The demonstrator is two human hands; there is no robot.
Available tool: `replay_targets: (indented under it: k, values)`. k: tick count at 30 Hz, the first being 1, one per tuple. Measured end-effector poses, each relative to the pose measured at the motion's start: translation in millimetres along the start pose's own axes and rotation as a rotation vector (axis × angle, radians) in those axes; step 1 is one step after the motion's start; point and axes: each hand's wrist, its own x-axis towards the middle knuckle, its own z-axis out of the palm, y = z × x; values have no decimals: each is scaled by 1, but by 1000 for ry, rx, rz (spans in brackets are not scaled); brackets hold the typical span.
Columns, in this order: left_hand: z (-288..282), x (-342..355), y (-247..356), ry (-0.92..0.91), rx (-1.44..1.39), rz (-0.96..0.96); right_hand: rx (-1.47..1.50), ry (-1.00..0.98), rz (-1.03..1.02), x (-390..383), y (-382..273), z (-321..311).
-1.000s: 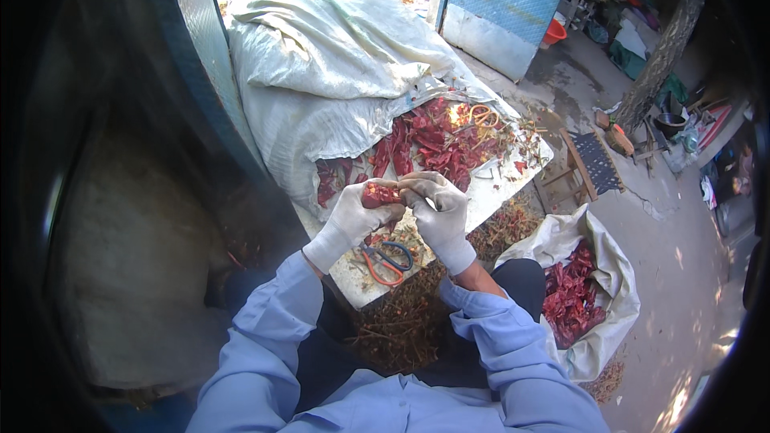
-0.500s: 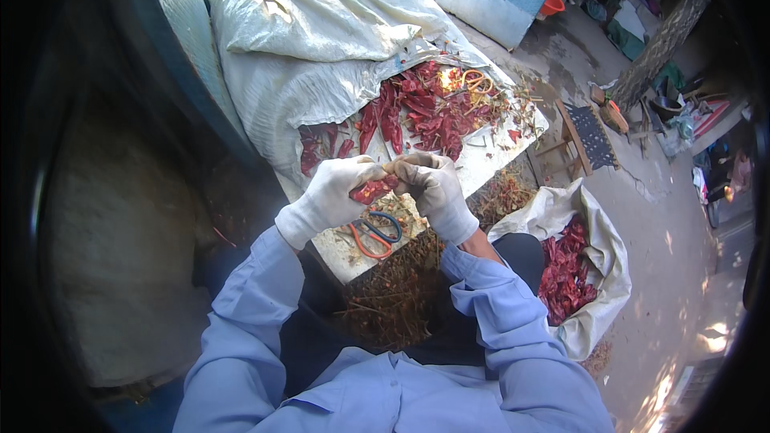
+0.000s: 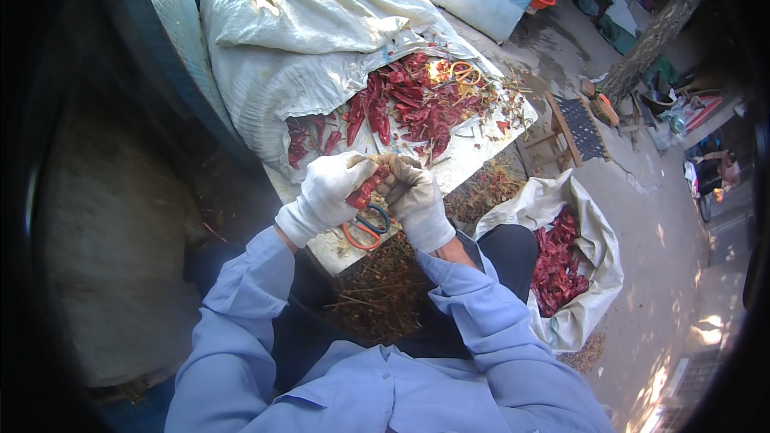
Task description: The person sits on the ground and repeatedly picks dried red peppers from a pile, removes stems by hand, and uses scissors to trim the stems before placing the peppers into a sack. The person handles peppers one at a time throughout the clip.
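Note:
A dried red chili pepper is held between my two gloved hands over the near part of a white board. My left hand, in a white glove, is closed around it. My right hand, its glove stained brown at the fingers, pinches at the pepper's upper end; the fingertips partly hide what they grip. Just below the hands, scissors with one orange and one dark blue handle loop lie on the board. Farther off on the board is a heap of dried red chilies, partly under a white woven sack.
To my right stands an open white sack holding red chilies. Scissors with yellow-orange handles lie by the heap. Stems and scraps cover the ground below the board. A small wooden stool and a tree trunk are farther right.
My right hand has moved left and closer to my left hand, and the pepper is now tilted more upright. The whole view has shifted slightly.

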Motion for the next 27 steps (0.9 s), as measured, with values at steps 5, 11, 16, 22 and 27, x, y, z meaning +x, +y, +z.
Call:
replay_targets:
  k: [5, 11, 16, 22, 27]
  values:
    - [6, 0, 5, 78, 18, -25, 130, -42, -113, -10, 7, 6]
    - [13, -3, 10, 94, -73, -105, 150, 57, -173, -16, 11, 11]
    - [9, -6, 10, -126, -600, -567, -553, -124, -370, -14, -29, 15]
    - [6, -4, 11, -176, -1142, -905, -1065, -157, -496, -33, -49, 34]
    - [6, -9, 9, -238, -1010, -927, -1237, -175, -586, -37, -47, 39]
